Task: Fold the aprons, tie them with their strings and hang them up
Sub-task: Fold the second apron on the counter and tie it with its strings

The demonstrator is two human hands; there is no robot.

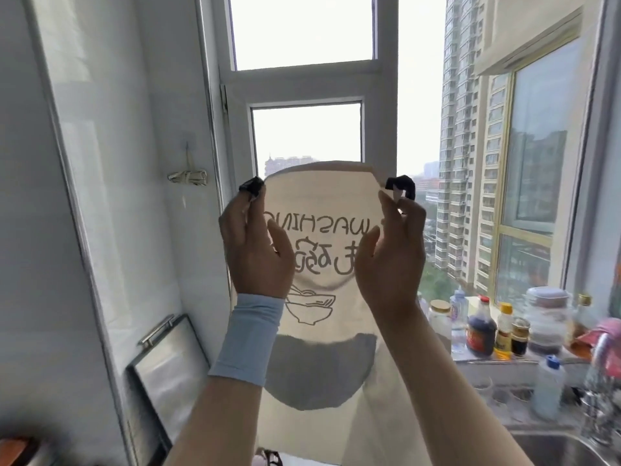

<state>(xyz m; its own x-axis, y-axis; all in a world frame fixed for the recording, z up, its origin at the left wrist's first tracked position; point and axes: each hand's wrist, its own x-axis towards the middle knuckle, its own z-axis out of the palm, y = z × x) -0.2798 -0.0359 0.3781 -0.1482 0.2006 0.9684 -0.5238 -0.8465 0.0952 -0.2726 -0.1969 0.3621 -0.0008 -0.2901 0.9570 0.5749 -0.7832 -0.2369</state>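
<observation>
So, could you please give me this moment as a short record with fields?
setting: kitchen by a window
apron: cream apron held up to the light, print showing mirrored
left hand: left hand pinching the top left corner by its black strap end
right hand: right hand pinching the top right corner by its black strap end
wall hook: hook with a folded, tied bundle hanging from it
windowsill: bottles and jars
lower right: sink and tap
fold state: apron not yet folded
</observation>
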